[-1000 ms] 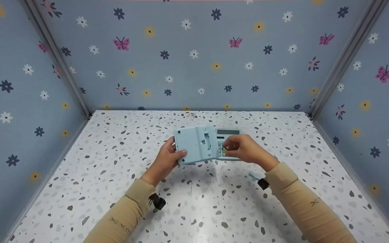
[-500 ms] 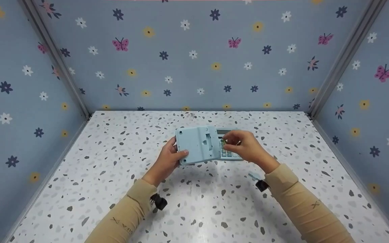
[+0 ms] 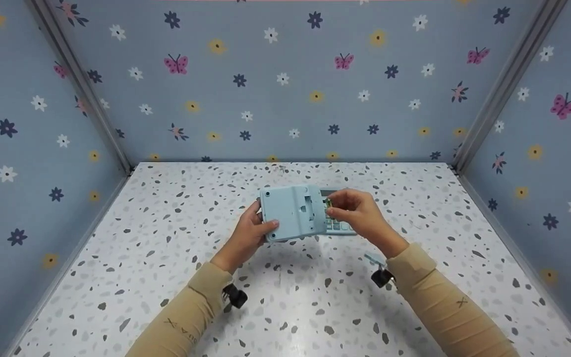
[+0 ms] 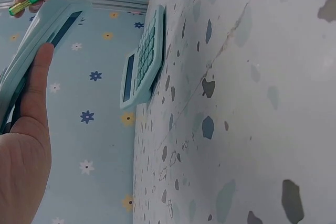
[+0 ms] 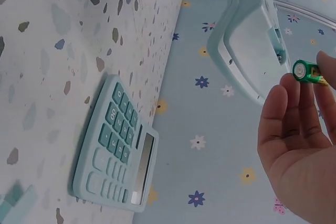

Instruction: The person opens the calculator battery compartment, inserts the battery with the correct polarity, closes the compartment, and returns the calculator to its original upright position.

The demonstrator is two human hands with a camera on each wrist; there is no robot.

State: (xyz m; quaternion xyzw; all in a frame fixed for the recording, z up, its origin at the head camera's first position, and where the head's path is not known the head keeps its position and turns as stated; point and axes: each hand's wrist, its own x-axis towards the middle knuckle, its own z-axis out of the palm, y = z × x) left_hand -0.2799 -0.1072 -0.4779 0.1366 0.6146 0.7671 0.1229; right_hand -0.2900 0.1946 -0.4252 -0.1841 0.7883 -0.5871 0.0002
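Note:
My left hand [image 3: 246, 233] grips a light-blue calculator [image 3: 285, 213], thumb on its back and the other fingers underneath. Its back faces up toward the head camera, showing an uncovered battery compartment [image 3: 309, 208]. To the right of it, my right hand [image 3: 360, 210] pinches a small green and yellow battery [image 5: 308, 71] between thumb and fingers. In the right wrist view the battery's flat end points toward the held calculator, with a gap between them. A second light-blue calculator [image 5: 113, 148] lies on the table with its keys up, partly hidden in the head view.
A small light-blue plastic piece [image 3: 374, 258], perhaps a battery cover, lies on the speckled white table [image 3: 285, 307] by my right wrist. Flower-patterned panels [image 3: 285, 99] stand at the back and both sides.
My right hand has risen slightly and turned the battery more upright in its fingers. The held calculator has shifted a little to the right, still in my left hand.

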